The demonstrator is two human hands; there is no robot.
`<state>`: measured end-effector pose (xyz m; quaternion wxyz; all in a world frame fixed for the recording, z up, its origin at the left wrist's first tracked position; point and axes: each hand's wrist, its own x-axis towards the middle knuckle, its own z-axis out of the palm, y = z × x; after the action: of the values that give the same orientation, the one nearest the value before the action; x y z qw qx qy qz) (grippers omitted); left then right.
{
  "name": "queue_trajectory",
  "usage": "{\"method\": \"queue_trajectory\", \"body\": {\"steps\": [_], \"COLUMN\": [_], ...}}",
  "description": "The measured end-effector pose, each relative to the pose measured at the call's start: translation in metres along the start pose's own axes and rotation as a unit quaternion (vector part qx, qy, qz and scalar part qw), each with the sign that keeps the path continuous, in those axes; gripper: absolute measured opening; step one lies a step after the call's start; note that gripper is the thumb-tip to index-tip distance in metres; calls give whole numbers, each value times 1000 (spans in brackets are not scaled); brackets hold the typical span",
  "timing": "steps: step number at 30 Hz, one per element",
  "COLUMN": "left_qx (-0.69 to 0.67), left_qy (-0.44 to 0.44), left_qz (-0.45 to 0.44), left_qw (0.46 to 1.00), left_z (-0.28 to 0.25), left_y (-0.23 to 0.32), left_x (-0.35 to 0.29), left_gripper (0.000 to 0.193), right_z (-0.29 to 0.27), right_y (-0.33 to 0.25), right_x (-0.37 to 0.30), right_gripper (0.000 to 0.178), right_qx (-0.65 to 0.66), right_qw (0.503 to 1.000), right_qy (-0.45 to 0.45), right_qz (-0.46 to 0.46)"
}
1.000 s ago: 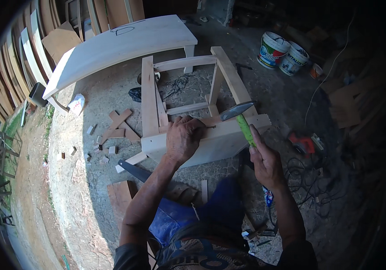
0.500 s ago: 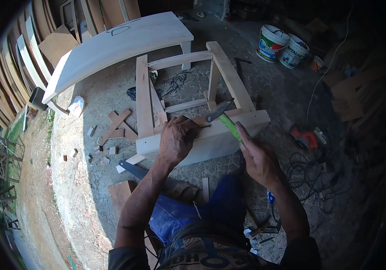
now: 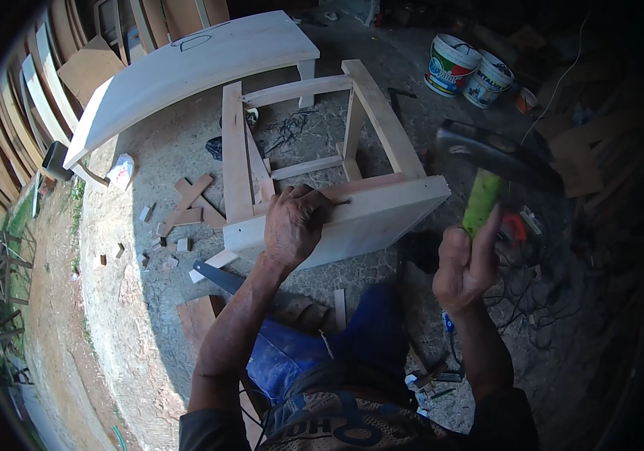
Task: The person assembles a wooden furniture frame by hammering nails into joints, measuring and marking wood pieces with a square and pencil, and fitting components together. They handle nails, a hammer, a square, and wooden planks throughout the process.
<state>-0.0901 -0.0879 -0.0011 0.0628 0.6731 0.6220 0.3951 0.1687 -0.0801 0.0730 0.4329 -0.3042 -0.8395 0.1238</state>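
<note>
A pale wooden frame with legs, like a chair or stool frame, rests before me, its front board's edge facing up. My left hand leans on that board with its fingers pinched around a nail, whose dark tip end shows past the fingers. Raised to the right of the frame, my right hand grips a hammer by its green handle. The hammer's dark head is well apart from the nail and slightly blurred.
A long white tabletop on legs stands behind the frame. Two paint buckets sit at the far right. Wood offcuts and a handsaw lie on the left; a red power tool and tangled cables lie on the right.
My right hand has lifted the hammer from over the front board, up and to the right. The left hand stays at the same spot on the board.
</note>
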Motion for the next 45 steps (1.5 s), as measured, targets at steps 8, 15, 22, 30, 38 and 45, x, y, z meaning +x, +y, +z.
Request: {"method": "queue_trajectory", "body": {"steps": [8,15,22,30,38,45], "left_qx": [55,-67,-71,-47,-36,-36], "left_qy": [-7,37,-21,-27,-35,-41], "left_qz": [23,35,34,43,33,37], "left_qw": [998,996,997,998,998,998], "left_z": [-6,3,95,105,101,101], "left_y": [-4,53,55,62,70,70], "left_x": [3,54,74,76,76,76], "left_gripper": [8,3,6,5,7,8], "right_z": [3,-36,-59,-58,-59,-63], "right_y": [3,28,57,81,82,73], "right_x": [12,-25,-41,-49,-34,-24], "right_gripper": [68,54,54,60,58,70], "right_qx": [-3,19,20,-21,-72,-218], "right_qw": [995,988,973,984,968,938], "right_qy": [-81,-2,-23,-26,-107,-187], "right_qz": [60,154,228,177,217,192]}}
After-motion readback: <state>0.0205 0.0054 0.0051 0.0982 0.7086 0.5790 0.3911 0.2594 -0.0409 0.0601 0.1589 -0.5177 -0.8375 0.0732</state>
